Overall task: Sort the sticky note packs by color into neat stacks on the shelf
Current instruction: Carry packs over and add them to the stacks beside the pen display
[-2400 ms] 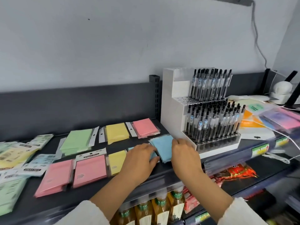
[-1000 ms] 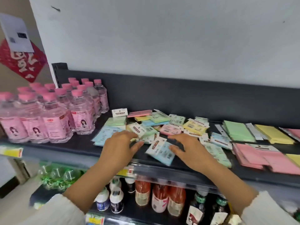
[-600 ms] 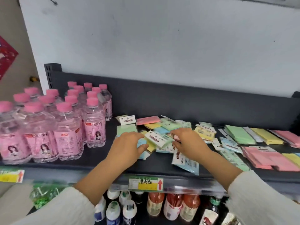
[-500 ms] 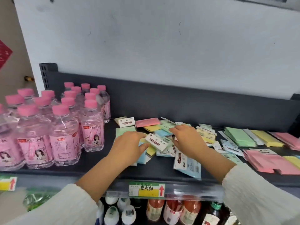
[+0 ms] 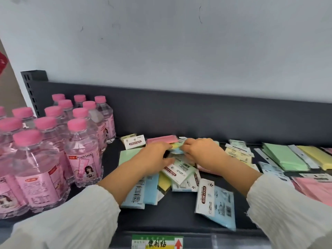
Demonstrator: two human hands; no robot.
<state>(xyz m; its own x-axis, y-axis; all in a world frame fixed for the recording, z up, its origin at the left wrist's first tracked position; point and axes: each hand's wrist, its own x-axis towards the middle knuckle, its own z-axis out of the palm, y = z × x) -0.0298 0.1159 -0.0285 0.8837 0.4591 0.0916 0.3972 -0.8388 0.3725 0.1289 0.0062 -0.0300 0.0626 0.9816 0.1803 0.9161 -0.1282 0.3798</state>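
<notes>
A jumbled pile of sticky note packs lies mid-shelf. My left hand (image 5: 154,157) rests on it, fingers stretched to a yellow pack (image 5: 175,146) at the back. My right hand (image 5: 201,153) faces it, fingertips curled on the edge of a blue pack (image 5: 177,151) beside the yellow one. A loose blue pack (image 5: 215,203) lies near the front edge; a green labelled pack (image 5: 179,170) and a pink pack (image 5: 163,139) sit in the pile. Sorted stacks stand at the right: green (image 5: 282,157), yellow (image 5: 316,155), pink (image 5: 312,187).
Several pink-capped peach soda bottles (image 5: 80,159) crowd the shelf's left side, close to my left forearm. The dark back panel (image 5: 197,114) runs behind the pile. A price label (image 5: 158,242) marks the shelf's front edge.
My view swung left from the pen stand to the mixed pile. Both hands moved deeper into the pile and came together at its back.
</notes>
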